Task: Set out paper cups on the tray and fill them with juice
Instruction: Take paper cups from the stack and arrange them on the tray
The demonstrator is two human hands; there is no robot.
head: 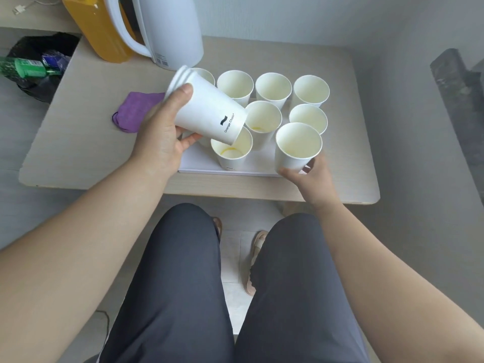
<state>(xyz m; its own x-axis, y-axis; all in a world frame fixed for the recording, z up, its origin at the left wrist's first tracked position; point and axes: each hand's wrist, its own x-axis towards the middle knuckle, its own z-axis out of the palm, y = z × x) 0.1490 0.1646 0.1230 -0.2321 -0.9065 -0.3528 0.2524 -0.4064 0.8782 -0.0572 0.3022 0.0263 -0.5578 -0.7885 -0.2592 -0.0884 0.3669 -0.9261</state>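
A white tray (199, 163) lies on the table and carries several upright white paper cups (273, 88); two near the middle show a yellow trace at the bottom. My left hand (162, 132) grips a small stack of nested cups (209, 111), tilted on its side above the tray's left part, rims pointing left. My right hand (309, 176) holds one upright, empty cup (297, 146) by its base at the tray's front right corner. A jug of orange juice (104, 30) with a white handle stands at the table's back left.
A tall white kettle (172, 30) stands beside the jug, just behind the tray. A purple cloth (133, 111) lies left of the tray. A black-lined bin (36, 61) with bottles sits left of the table (78, 142). My knees are below the table's front edge.
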